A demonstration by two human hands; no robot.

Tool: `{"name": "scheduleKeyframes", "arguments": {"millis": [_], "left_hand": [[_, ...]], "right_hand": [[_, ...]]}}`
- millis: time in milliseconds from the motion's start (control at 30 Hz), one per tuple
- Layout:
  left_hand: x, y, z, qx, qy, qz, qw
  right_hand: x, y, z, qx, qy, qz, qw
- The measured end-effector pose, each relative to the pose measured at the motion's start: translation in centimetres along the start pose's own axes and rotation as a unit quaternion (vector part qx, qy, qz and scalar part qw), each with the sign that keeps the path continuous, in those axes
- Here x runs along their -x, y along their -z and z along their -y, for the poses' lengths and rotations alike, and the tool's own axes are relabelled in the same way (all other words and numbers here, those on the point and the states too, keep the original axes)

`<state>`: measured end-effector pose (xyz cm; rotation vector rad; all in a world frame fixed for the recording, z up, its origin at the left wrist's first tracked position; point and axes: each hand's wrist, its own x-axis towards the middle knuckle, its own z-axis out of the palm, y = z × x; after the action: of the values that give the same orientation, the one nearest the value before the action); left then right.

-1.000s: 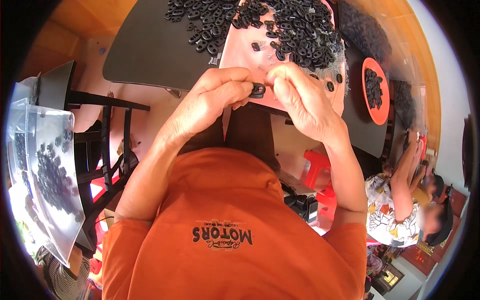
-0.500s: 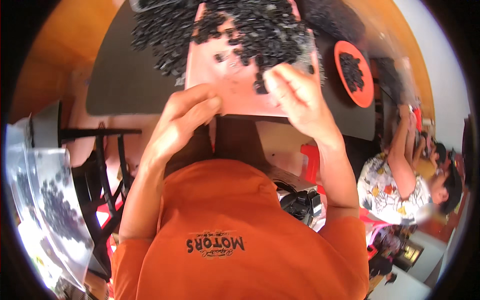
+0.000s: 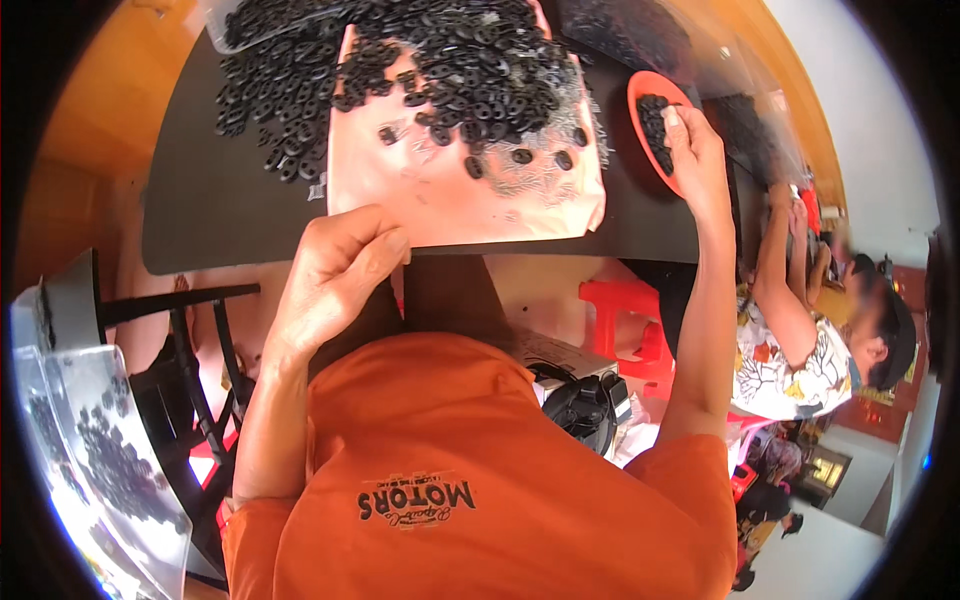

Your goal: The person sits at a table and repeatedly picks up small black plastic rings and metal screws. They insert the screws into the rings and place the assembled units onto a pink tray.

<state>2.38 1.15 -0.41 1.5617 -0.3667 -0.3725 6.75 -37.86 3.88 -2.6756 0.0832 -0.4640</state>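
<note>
Small black oval pieces with holes [image 3: 490, 90] lie heaped over a pink sheet [image 3: 450, 215] and the dark table. Several loose ones lie apart toward the sheet's near side, among thin clear slivers. My left hand [image 3: 345, 265] is at the sheet's near left corner, thumb and fingers pressed together; whatever is between them is hidden. Over the right rim of an orange-red plate [image 3: 640, 105] holding similar black pieces, my right hand [image 3: 697, 160] has its fingers drawn together. I cannot make out anything in its fingertips.
A clear tray [image 3: 235, 30] stands at the far left of the dark table [image 3: 190, 190]. Beyond the plate lie clear bags of dark pieces [image 3: 625, 35]. A red stool [image 3: 625, 320] is below the table to the right, near another person [image 3: 800, 350].
My right hand has moved right from above the pink sheet to the orange-red plate. My left hand has shifted slightly down and left, and the whole view has moved a little.
</note>
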Motion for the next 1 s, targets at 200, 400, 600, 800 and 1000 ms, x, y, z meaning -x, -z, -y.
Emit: {"name": "scheduleKeyframes", "arguments": {"millis": [200, 400, 600, 800, 1000], "left_hand": [[0.0, 0.4, 0.3, -0.044, -0.045, 0.01, 0.998], [0.0, 0.5, 0.9, -0.044, -0.025, 0.022, 0.998], [-0.1, 0.9, 1.3, -0.094, -0.086, 0.019, 0.992], [-0.2, 1.0, 1.1, -0.066, -0.105, 0.02, 0.992], [-0.1, 1.0, 1.1, -0.066, -0.115, 0.01, 0.991]], "right_hand": [[0.2, -6.0, 12.7, -0.117, 0.254, 0.112, 0.954], [-2.8, -11.8, 18.0, -0.044, 0.333, 0.128, 0.933], [-2.3, -12.2, 19.0, -0.011, 0.367, 0.186, 0.911], [-3.7, -15.0, 21.2, 0.087, 0.425, 0.136, 0.89], [-1.8, -13.0, 21.0, 0.074, 0.419, 0.218, 0.878]]}}
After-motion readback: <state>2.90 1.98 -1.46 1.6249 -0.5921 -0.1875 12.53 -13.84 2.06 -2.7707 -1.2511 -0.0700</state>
